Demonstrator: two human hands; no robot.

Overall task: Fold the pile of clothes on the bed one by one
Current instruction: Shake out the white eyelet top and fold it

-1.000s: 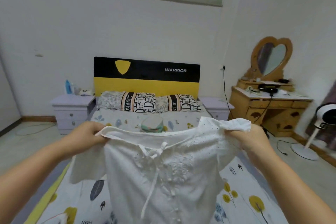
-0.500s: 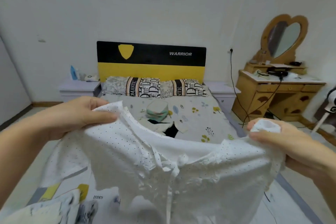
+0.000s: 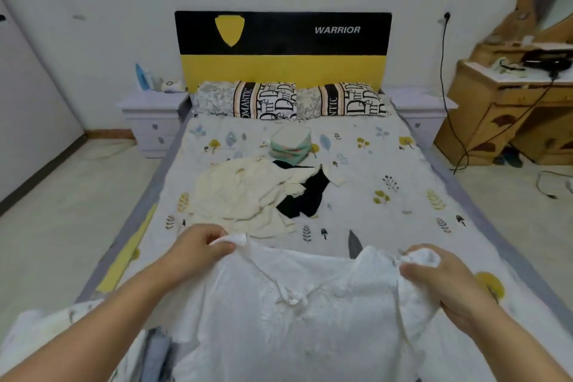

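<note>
Lowered from chest height, the white blouse now spreads on the bed, left hand and right hand both pinching its shoulders, ready for folding.

The headboard reads "WARRIOR"; the pillows read "ROMANTIC".

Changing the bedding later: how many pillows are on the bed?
2, side by side against the headboard: left pillow, right pillow. None seems hidden.

Black-and-yellow headboard reads WARRIOR, two patterned pillows below, wooden dresser right, perhaps a hairdryer on top.
</note>
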